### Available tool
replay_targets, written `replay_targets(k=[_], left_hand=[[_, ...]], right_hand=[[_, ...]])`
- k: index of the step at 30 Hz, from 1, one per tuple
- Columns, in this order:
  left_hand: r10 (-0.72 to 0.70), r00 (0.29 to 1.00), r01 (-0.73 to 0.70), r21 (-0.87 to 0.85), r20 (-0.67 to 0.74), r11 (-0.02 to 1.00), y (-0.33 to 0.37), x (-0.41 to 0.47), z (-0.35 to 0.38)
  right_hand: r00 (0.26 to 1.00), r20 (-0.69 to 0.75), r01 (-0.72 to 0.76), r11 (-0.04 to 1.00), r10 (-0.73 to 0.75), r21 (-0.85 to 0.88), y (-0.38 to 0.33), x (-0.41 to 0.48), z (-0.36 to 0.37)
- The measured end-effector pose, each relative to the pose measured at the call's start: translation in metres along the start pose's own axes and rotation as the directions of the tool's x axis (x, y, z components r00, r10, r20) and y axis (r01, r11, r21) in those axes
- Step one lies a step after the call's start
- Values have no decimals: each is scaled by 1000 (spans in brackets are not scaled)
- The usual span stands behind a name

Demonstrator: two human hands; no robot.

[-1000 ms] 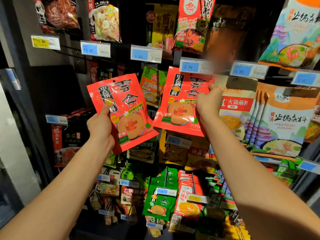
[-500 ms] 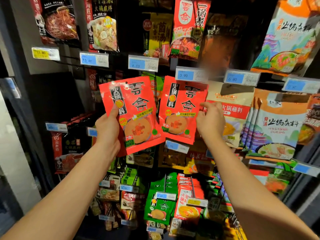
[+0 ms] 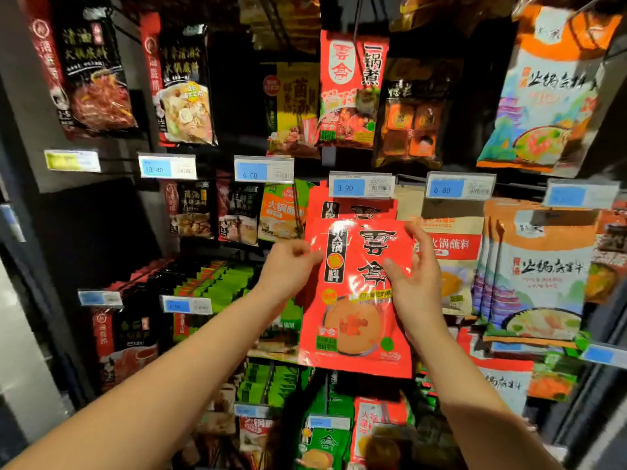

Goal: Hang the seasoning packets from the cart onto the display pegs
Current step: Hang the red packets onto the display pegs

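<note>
A red seasoning packet [image 3: 356,320] is held upright in front of the display, just below the 3.90 price tag [image 3: 361,187]. My left hand [image 3: 288,269] pinches its upper left edge. My right hand [image 3: 415,290] grips its right edge, thumb on the front and fingers spread behind. A second, identical red packet [image 3: 373,207] hangs on the peg directly behind it, with only its top strip showing. The peg's tip is hidden by the price tag. The cart is out of sight.
Hanging packets crowd every side: an orange-green packet [image 3: 280,215] to the left, beige and red dip packets [image 3: 451,252] and white-orange soup-base packets [image 3: 539,273] to the right. Rows of green and red packets [image 3: 217,283] fill the lower pegs. A dark pillar [image 3: 95,232] stands at left.
My right hand let go of the packet now hanging under the 3.90 tag. My left hand carried the other packet rightward in front of it, and my right hand took its right edge.
</note>
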State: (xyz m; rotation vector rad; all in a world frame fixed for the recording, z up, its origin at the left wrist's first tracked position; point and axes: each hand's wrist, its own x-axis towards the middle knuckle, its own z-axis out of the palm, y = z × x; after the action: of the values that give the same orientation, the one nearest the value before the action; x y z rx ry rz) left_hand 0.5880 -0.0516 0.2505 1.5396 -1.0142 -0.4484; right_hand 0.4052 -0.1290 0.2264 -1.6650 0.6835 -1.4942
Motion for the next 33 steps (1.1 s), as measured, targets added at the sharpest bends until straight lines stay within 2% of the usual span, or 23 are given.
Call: replay_targets(k=[1, 2, 3, 5, 6, 8, 10, 12, 14, 17, 23, 33], left_hand=[[123, 988, -107, 170, -89, 980, 7, 9, -4], [278, 950, -217, 335, -144, 917, 17, 17, -7], [443, 885, -332, 472, -144, 817, 27, 25, -9], [681, 732, -503, 652, -27, 567, 44, 43, -12], [736, 675, -543, 711, 54, 447, 53, 52, -13], [761, 618, -571, 779, 199, 260, 64, 72, -14], [747, 594, -583, 800, 299, 143, 69, 86, -15], [761, 554, -592, 803, 338, 74, 70, 95, -16], [784, 506, -617, 786, 359, 38, 69, 100, -19], [793, 483, -638, 770, 371, 28, 67, 105, -24], [785, 489, -647, 762, 379, 35, 69, 106, -27], [790, 498, -655, 752, 357, 73, 67, 106, -27]], right_hand=[[1000, 0, 15, 1000, -15, -22, 3, 3, -2], [1000, -6, 17, 999, -17, -45, 4, 5, -2], [1000, -10, 5, 998, -6, -61, 6, 9, -1], [1000, -21, -22, 998, 21, -54, 7, 16, 4], [999, -32, -33, 999, 32, -39, 6, 19, 7], [997, -59, -45, 999, 45, 4, 4, 26, 15], [995, -88, -44, 997, 49, 60, 4, 32, 21], [993, -102, -40, 994, 51, 103, 6, 38, 25], [993, -114, -23, 992, 38, 127, 7, 43, 28], [991, -129, -15, 995, 28, 99, 6, 52, 33], [993, -112, -50, 999, 47, -20, 7, 63, 41], [989, -130, -68, 996, 74, 50, 9, 66, 39]])
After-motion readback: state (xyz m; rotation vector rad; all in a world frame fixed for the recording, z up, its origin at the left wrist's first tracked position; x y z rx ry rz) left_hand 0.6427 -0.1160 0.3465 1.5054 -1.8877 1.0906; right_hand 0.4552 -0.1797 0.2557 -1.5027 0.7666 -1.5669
